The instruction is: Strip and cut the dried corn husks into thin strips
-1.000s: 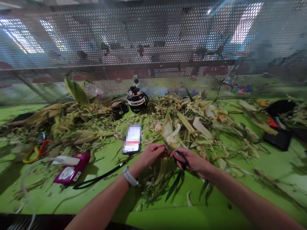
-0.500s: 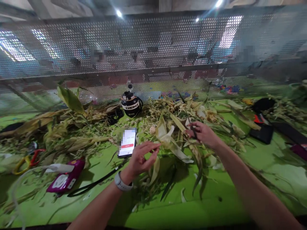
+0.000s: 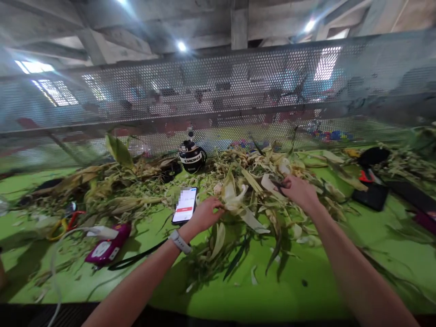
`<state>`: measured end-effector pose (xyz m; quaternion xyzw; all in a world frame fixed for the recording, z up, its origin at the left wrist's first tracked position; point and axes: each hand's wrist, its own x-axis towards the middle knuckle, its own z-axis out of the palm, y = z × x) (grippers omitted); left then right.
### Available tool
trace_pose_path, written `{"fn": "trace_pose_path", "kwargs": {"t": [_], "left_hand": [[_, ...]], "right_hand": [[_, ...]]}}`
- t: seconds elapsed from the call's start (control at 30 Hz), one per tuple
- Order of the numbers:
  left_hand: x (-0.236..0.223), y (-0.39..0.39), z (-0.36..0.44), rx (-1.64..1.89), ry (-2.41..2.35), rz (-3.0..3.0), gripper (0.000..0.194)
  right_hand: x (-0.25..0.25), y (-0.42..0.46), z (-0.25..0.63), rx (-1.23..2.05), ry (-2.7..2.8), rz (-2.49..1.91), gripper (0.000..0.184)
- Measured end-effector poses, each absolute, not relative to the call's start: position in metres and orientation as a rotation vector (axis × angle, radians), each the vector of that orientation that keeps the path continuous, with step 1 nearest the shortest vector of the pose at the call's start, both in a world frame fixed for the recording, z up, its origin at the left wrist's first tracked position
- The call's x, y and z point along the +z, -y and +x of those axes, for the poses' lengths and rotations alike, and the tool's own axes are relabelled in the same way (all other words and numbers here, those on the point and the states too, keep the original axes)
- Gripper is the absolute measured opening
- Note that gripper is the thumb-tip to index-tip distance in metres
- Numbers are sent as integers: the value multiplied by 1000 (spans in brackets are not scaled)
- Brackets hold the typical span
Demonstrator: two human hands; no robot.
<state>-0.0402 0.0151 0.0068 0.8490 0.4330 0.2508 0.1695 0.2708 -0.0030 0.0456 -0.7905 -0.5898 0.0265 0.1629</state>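
My left hand, with a pale watch band on its wrist, pinches at the left edge of a pale green corn husk. The husk lies spread over other leaves, and a thin strip of it trails toward the front. My right hand is closed around a dark, slender tool whose kind I cannot make out. The tool points left over a whitish piece of husk. Left of my left hand lies a phone with its screen lit.
A black jug marked ENERGY stands before a perforated metal screen. Dry husks cover much of the green tabletop. At left are a purple power bank with a cable and red-yellow scissors; at right, a black case.
My left hand's fingers have gone from spread to pinched at the husk. My right hand with the tool has moved slightly right, and the camera view has tilted up.
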Motion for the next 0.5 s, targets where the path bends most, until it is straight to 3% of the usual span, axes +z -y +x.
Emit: {"fn": "trace_pose_path", "kwargs": {"t": [0.1,0.3,0.4,0.5], "left_hand": [[26,-24,-41,904,-1271,2405,14],[87,-43,-53,1275,-1128,2560,16],[111,-41,-55,1382,-947,2756,17],[126,-32,-54,1434,-797,2946,17]], "right_hand": [[36,-2,278,121,1784,-2333,22],[27,-7,292,541,1934,-2130,14],[34,-2,286,484,1906,-1986,11],[48,3,261,329,1749,-1673,21]]}}
